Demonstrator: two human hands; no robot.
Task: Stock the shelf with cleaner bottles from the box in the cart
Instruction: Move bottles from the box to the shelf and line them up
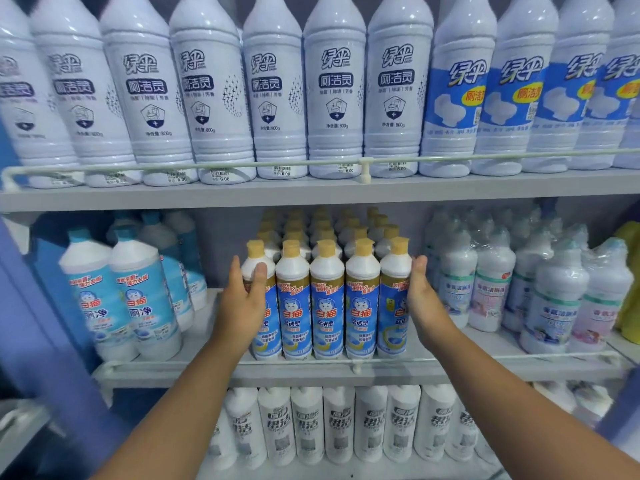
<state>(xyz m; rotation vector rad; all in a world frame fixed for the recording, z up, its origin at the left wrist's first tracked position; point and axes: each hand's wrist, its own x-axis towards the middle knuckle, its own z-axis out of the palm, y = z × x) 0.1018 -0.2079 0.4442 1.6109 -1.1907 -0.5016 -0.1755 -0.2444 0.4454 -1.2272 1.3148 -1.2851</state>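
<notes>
Tan-capped, blue-labelled white bottles (327, 299)

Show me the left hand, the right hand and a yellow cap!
left hand (242, 299), head view, back of the hand
right hand (420, 299), head view, its palm side
yellow cap (326, 248), head view, cap's front

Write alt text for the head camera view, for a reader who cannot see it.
A person's left hand and right hand press flat against the two ends of a front row of five tan-capped cleaner bottles on the middle shelf. Large white bottles fill the shelf above, and other cleaners stand on either side and below.
</notes>
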